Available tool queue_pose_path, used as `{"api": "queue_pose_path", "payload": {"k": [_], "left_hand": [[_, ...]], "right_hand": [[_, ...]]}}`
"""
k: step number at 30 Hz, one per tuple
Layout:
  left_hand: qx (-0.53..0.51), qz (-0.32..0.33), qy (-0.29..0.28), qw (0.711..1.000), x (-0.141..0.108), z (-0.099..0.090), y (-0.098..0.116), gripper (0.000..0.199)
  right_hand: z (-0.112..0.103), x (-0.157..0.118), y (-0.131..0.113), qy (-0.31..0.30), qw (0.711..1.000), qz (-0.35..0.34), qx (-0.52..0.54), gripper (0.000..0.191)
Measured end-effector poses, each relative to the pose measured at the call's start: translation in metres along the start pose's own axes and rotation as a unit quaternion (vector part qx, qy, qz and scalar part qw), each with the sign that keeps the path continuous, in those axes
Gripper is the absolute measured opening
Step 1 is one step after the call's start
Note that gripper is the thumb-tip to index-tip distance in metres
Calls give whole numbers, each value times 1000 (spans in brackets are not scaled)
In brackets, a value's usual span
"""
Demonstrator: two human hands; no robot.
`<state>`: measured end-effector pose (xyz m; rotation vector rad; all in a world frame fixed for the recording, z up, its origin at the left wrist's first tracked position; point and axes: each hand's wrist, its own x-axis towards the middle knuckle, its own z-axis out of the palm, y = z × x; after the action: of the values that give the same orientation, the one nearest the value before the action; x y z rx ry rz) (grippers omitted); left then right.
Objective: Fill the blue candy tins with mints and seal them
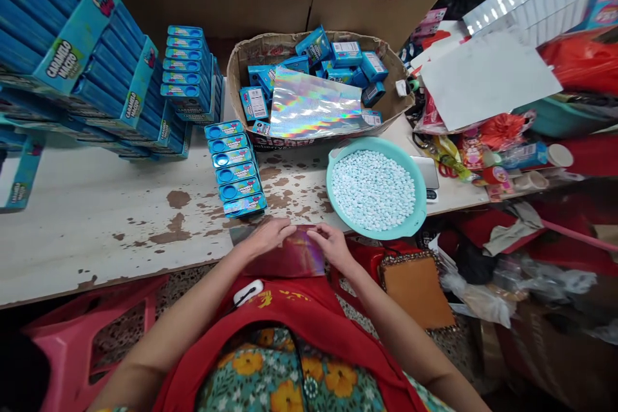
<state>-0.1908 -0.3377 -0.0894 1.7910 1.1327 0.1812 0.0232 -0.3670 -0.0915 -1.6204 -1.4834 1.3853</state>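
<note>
Iridescent, at near edge of table [62,257]: pinches sheet [294,261] by far side in left hand [268,234] and right hand [333,244]; likely light, flexible, slippery, best held by opposite edges.

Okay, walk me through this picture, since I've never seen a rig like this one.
There is no machine here: a person works with two bare hands. The single picture comes from a camera worn on the head, looking forward and down, so the forearms reach in from the bottom.

The left hand and right hand hold a shiny, purplish sheet at the near edge of a worn white table.

On the table, blue packs stand in a row, with taller blue stacks to the left. Behind is a cut-down carton holding small blue boxes and a silvery sheet. A turquoise basin holds small pale pieces.
</note>
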Motion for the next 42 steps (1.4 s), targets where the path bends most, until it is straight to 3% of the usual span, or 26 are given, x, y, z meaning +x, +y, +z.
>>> {"api": "queue_pose_path", "payload": {"k": [4,6,8,10,12,13,15,17,19,21,23,25,27,28,30,32,34,37,39,42], "left_hand": [[26,-34,53,998,-47,-5,0,36],[61,-58,126,988,-66,-4,4,30],[91,-95,226,965,-78,-2,14,30],[42,-117,266,956,-79,-2,30,34],[-129,-129,228,957,-70,-2,48,44],[-241,-141,200,939,-63,-3,57,51],[-454,-175,160,859,-46,-6,75,69],[-598,-185,114,772,-30,-9,90,81],[-658,-152,37,737,-17,-12,100,80],[-639,-108,3,761,-6,-15,100,70],[-550,-76,27,831,5,-18,88,54],[-401,-63,53,912,16,-20,66,45],[-230,-73,57,969,23,-19,40,43],[-155,-78,46,984,24,-18,28,45],[-46,-86,0,995,20,-13,8,48],[21,-87,-63,994,10,-7,-3,50],[55,-102,-96,989,-1,-3,-9,48],[60,-126,-107,984,-12,-2,-10,36],[74,-140,-72,985,-13,-2,-7,32],[99,-116,28,988,-5,4,-2,36]], "right_hand": [[-34,-18,-39,52,998,-38,-19,21],[-55,-31,-64,101,992,-62,-53,16],[-74,-48,-90,166,974,-119,-102,7],[-88,-66,-116,219,939,-212,-158,11],[-95,-83,-137,212,901,-309,-219,33],[-96,-91,-146,186,885,-348,-249,44],[-92,-101,-157,131,857,-401,-297,57],[-82,-105,-158,106,839,-422,-328,61],[-65,-102,-150,84,834,-430,-337,57],[-42,-93,-135,36,842,-426,-329,44],[-18,-78,-114,-56,858,-408,-307,30],[0,-58,-93,-168,874,-372,-265,30],[7,-36,-72,-186,899,-326,-226,36],[7,-24,-62,-148,916,-302,-218,35],[1,-2,-45,-23,939,-253,-230,35],[-4,17,-30,66,944,-210,-246,45],[-6,33,-17,47,959,-159,-229,53],[3,46,1,-64,984,-64,-153,33],[11,49,9,-81,989,-31,-123,21],[20,50,16,-58,992,-31,-105,23]]}}
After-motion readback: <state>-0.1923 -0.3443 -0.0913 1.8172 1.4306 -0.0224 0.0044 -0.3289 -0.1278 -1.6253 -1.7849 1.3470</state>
